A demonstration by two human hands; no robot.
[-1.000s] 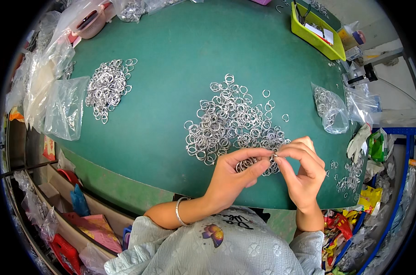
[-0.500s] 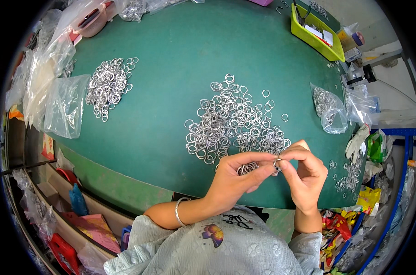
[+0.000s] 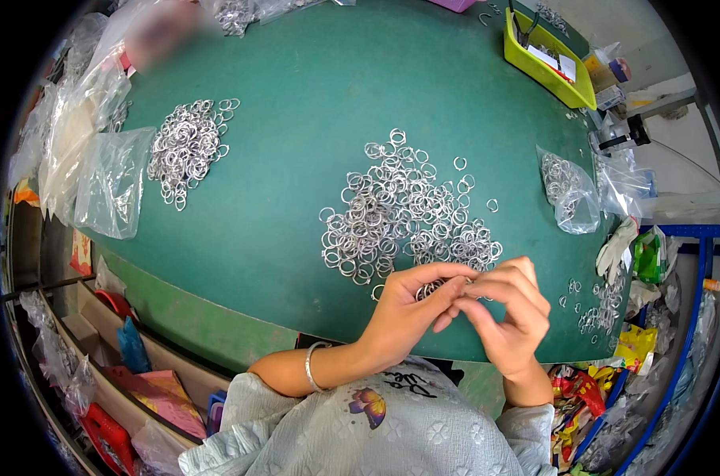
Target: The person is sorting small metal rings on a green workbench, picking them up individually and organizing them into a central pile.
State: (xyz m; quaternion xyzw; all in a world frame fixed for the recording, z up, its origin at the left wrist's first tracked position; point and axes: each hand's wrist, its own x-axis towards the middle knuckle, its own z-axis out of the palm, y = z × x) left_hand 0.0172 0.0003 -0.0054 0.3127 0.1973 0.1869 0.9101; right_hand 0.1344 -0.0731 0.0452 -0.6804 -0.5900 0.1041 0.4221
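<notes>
My left hand [image 3: 411, 305] and my right hand [image 3: 509, 313] meet at the near edge of the green table [image 3: 296, 159]. Their fingertips pinch a small bunch of silver metal rings [image 3: 431, 289] between them. Just beyond the hands lies a big loose pile of the same rings [image 3: 400, 210]. A silver bangle [image 3: 311, 366] sits on my left wrist.
A second ring pile [image 3: 187, 147] lies at the far left beside clear plastic bags [image 3: 110, 178]. A bag holding rings [image 3: 566, 186] and a few loose rings [image 3: 598, 305] are at the right. A yellow-green tray [image 3: 544, 67] stands at the back right. Shelves with clutter run below the table's left edge.
Both hands have stayed at the near edge, fingers shifting slightly as they work the small bunch of rings. The piles have not moved.
</notes>
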